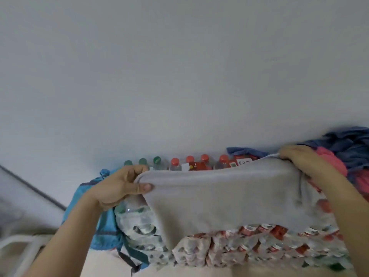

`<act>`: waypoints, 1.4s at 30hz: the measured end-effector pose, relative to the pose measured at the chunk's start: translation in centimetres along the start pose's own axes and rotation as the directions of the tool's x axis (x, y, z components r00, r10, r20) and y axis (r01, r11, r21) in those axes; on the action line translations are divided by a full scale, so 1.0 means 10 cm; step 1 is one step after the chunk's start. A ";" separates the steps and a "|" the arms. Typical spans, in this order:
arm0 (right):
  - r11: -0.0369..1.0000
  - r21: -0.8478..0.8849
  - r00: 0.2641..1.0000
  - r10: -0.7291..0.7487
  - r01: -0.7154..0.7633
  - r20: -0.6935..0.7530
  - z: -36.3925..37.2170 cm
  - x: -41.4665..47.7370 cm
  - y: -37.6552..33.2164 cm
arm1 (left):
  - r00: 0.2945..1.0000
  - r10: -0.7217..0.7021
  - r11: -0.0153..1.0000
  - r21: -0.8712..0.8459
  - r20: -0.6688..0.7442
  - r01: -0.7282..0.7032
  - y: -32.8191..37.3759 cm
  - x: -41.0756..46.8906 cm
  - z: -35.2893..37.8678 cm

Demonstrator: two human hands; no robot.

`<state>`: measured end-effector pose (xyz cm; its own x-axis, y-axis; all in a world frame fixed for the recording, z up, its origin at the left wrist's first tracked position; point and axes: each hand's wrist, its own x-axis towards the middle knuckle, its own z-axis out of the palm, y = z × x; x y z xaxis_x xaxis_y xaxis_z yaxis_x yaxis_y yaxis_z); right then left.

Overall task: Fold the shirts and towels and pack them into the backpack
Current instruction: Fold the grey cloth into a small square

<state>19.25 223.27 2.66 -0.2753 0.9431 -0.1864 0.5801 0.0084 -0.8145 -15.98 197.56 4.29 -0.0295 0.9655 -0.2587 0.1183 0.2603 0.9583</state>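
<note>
Stretched left-right, a grey fabric towel (229,198) hangs pinched at its top corners by left hand (119,186) and right hand (303,162); blue nylon backpack (105,232) lies nearest the left.

This looks like a plain storage corner of a home or back room. Shrink-wrapped packs of clear plastic water bottles (239,246), green- and red-capped, stand stacked against a bare pale-grey wall (179,66). A heap of blue and pink clothes (347,148) is piled on top.

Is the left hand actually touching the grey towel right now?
Touching. The head view shows the left hand pinching the grey towel at its near corner, thumb pressed on top of the cloth.
</note>
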 end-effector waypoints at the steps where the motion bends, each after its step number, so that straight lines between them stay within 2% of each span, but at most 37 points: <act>1: 0.999 0.040 0.994 0.007 -0.011 0.108 0.05 -0.02 -0.02 | 1.000 0.002 0.996 -0.084 -0.027 -0.004 -0.06 -0.11 -0.04; 4: 0.997 0.077 0.941 -0.012 -0.015 0.338 0.19 -0.02 -0.07 | 0.999 -0.026 0.988 -0.155 -0.033 0.021 -0.14 -0.39 -0.16; 6: 0.990 0.134 0.941 -0.014 -0.033 0.339 0.33 0.05 -0.12 | 0.991 -0.064 0.986 -0.159 -0.121 0.044 -0.16 -0.49 -0.32; 9: 0.995 0.097 0.991 -0.047 0.035 0.123 0.59 0.29 -0.18 | 0.918 -0.075 0.996 -0.077 -0.391 0.048 -0.23 -0.45 -0.60; 12: 0.992 -0.035 0.976 -0.129 0.125 -0.173 0.98 0.49 -0.23 | 0.746 -0.050 0.998 -0.050 -0.664 0.022 -0.46 -0.14 -0.89; 15: 0.980 -0.119 0.907 -0.191 0.157 -0.376 1.44 0.61 -0.20 | 0.652 -0.080 0.996 -0.035 -0.754 0.082 -0.78 0.31 -1.10; 20: 0.919 -0.305 0.813 -0.371 0.250 -0.449 2.04 0.57 -0.15 | 0.565 -0.034 0.971 0.106 -0.824 0.214 -1.12 0.91 -1.37; 22: 0.866 -0.394 0.799 -0.460 0.308 -0.386 2.30 0.44 -0.31 | 0.573 -0.032 0.954 0.145 -0.819 0.261 -1.22 1.01 -1.44; 24: 0.771 -0.442 0.787 -0.583 0.458 -0.201 2.68 0.29 -0.54 | 0.595 -0.039 0.939 0.175 -0.802 0.297 -1.33 1.04 -1.50; 25: 0.752 -0.398 0.789 -0.606 0.525 -0.104 2.90 0.23 -0.64 | 0.608 -0.046 0.929 0.190 -0.793 0.318 -1.36 1.05 -1.52; 28: 0.752 -0.273 0.799 -0.582 0.600 0.153 3.52 0.12 -1.00 | 0.630 0.001 0.905 0.269 -0.776 0.330 -1.32 0.98 -1.51; 30: 0.746 -0.293 0.798 -0.524 0.598 0.296 3.80 0.14 -1.18 | 0.602 0.131 0.878 0.374 -0.787 0.297 -1.24 0.77 -1.36; 32: 0.736 -0.341 0.800 -0.454 0.585 0.392 4.00 0.19 -1.34 | 0.608 0.185 0.830 0.454 -0.772 0.324 -1.23 0.40 -1.10; 35: 0.707 -0.419 0.803 -0.373 0.570 0.464 4.24 0.31 -1.47 | 0.654 0.016 0.765 0.431 -0.756 0.479 -1.42 -0.13 -0.68; 38: 0.719 -0.431 0.804 -0.302 0.545 0.512 4.41 0.46 -1.53 | 0.661 -0.208 0.792 0.272 -0.721 0.547 -1.66 -0.32 -0.46; 42: 0.749 -0.390 0.819 -0.347 0.535 0.456 4.56 0.54 -1.56 | 0.593 -0.363 0.844 0.016 -0.718 0.536 -1.77 -0.32 -0.50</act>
<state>-26.23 213.09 -10.66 -0.7769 0.6180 -0.1205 0.5866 0.6408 -0.4953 -22.95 189.86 -11.21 -0.7733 0.4800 -0.4143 0.0997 0.7373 0.6681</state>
